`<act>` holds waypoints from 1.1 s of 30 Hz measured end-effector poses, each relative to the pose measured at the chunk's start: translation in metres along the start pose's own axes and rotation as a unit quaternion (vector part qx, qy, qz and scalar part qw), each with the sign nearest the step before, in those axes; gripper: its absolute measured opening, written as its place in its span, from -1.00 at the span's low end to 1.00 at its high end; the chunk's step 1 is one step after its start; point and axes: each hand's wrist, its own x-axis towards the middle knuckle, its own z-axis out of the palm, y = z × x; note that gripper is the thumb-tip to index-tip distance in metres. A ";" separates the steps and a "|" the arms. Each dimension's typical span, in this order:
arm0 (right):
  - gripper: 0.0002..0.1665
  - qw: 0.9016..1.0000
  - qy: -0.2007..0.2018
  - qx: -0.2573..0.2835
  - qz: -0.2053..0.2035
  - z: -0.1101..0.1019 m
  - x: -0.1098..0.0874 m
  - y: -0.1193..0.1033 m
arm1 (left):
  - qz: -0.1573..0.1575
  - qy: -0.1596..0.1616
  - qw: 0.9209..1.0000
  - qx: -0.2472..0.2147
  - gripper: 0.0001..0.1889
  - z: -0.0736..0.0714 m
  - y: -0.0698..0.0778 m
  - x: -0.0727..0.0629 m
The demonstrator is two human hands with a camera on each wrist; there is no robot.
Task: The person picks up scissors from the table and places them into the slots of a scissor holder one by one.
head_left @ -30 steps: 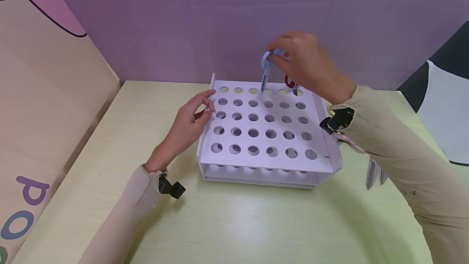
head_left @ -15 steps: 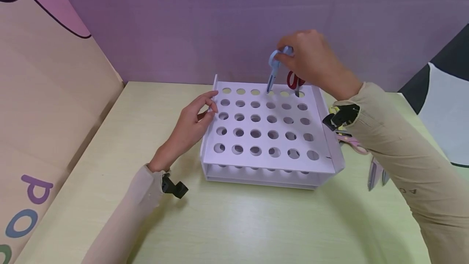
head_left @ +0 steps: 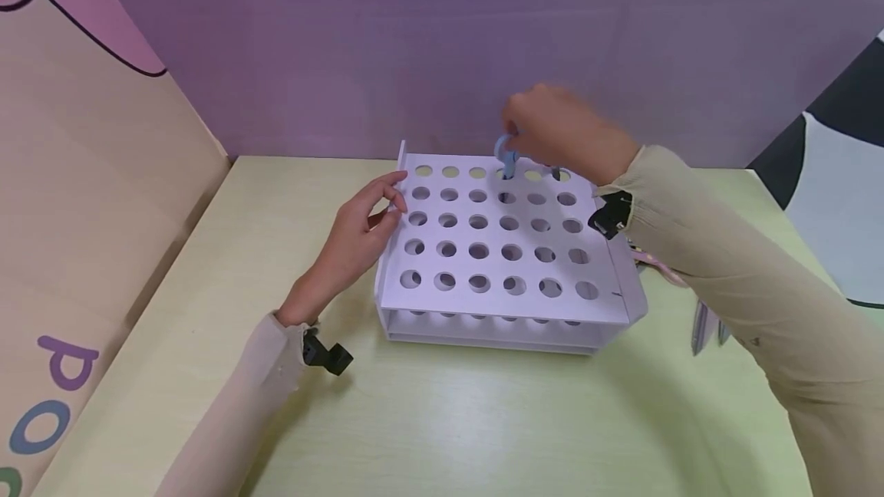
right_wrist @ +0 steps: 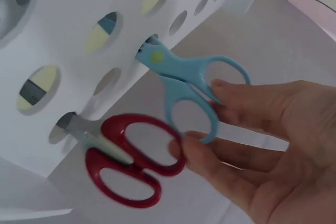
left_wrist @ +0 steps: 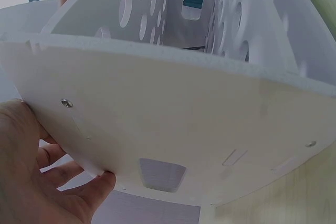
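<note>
A white rack (head_left: 493, 235) with rows of round holes stands on the table. Light-blue scissors (right_wrist: 181, 69) point blades down into a back-row hole, their blades mostly hidden below the top plate. My right hand (head_left: 562, 133) pinches their handle loops between thumb and fingers. Right beside them, red-handled scissors (right_wrist: 137, 156) sit with their blades in the end hole of that row; a fingertip of the right hand overlaps their handle in the right wrist view. My left hand (head_left: 359, 225) holds the edge of the rack's left side panel (left_wrist: 173, 119), thumb on its outer face.
On the table (head_left: 449, 420), right of the rack, lie pink-handled scissors (head_left: 659, 263) and a pair of blades (head_left: 703, 327), partly hidden by the right sleeve. A purple wall (head_left: 414, 44) rises behind the rack, and a printed panel (head_left: 90, 213) stands at left.
The right hand has moved down with the blue scissors, and their blades have gone from above the top plate into a back-row hole. The left hand stays at the rack's side.
</note>
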 end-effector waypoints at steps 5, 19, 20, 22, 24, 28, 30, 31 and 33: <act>-0.88 0.999 -0.011 -0.043 -0.011 0.006 0.004 -0.006 | -0.001 0.000 1.000 -0.009 -0.89 0.001 -0.001 0.000; -0.64 0.999 -0.035 0.000 -0.002 0.012 0.001 0.001 | 0.000 -0.003 1.000 -0.003 -0.90 -0.001 0.000 -0.001; -0.63 0.999 -0.035 0.003 0.003 0.010 0.000 0.001 | 0.001 -0.003 1.000 -0.001 -0.90 -0.001 -0.001 -0.001; -0.62 1.000 -0.031 0.004 0.006 0.006 -0.002 0.002 | 0.003 -0.002 1.000 -0.001 -0.90 -0.001 -0.002 -0.001; -0.62 1.000 -0.020 0.007 0.002 0.003 -0.006 0.004 | 0.004 -0.001 1.000 -0.002 -0.90 -0.001 -0.002 -0.001; -0.65 1.000 0.022 0.015 -0.009 0.001 -0.017 0.009 | -0.002 -0.003 1.000 0.000 -0.90 -0.001 -0.001 -0.001; -0.68 0.999 0.044 0.023 -0.010 0.002 -0.024 0.012 | -0.002 -0.004 1.000 -0.001 -0.90 -0.002 -0.002 -0.001; -0.70 0.998 0.055 0.026 -0.011 0.002 -0.027 0.014 | -0.002 -0.004 1.000 0.001 -0.90 -0.002 -0.002 -0.001; -0.73 0.997 0.072 0.032 -0.010 0.002 -0.033 0.018 | 0.001 -0.004 1.000 0.001 -0.90 -0.002 -0.002 0.000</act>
